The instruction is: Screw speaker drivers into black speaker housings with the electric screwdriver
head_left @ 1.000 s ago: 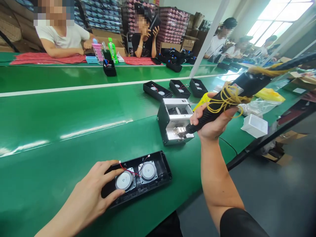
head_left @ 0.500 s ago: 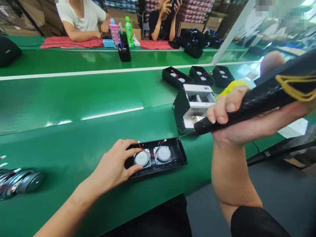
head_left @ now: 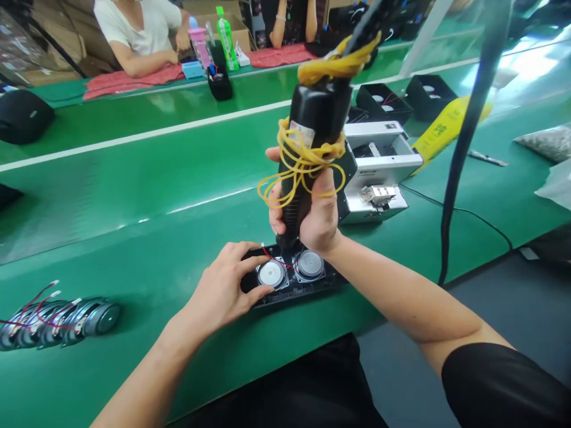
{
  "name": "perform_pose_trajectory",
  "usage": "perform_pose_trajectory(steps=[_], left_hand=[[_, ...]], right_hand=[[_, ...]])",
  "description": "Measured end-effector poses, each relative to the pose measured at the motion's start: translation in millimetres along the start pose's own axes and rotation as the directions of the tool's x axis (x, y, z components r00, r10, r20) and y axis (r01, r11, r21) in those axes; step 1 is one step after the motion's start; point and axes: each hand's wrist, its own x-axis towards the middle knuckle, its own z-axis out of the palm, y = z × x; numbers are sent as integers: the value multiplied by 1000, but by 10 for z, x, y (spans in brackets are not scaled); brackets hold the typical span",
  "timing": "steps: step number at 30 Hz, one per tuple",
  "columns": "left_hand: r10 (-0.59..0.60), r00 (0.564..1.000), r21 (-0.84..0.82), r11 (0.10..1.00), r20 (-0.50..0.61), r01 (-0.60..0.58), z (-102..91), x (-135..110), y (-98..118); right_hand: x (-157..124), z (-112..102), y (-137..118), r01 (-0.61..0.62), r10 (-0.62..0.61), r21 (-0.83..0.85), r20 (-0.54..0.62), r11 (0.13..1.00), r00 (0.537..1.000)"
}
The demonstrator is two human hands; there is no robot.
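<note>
The black case lies on the desk, long axis roughly nine to three o'clock; the left hand is nearer, clamped over its nine-o'clock end; the right hand, toward one o'clock, grips the electric screwdriver, nose by the twelve-o'clock rim.

Open tabletop stretches between the loose speakers and the left hand, while the screwdriver obstructs the black case from above and the silver-fronted machine stands behind its right end.
</note>
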Motion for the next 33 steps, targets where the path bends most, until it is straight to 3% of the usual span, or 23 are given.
perform_pose_trajectory(steps=[7, 22, 33], left_hand=[[6, 1000, 4, 1000, -7, -6, 21, 2, -29], [18, 1000, 10, 1000, -14, -18, 21, 10, -36], [18, 1000, 31, 999, 2, -19, 15, 11, -49]], right_hand=[[-2, 13, 79, 43, -43, -8, 13, 999, 999], [-14, 5, 156, 0, 0, -24, 34, 1000, 999], [-78, 11, 235, -35, 36, -5, 158, 999, 987]])
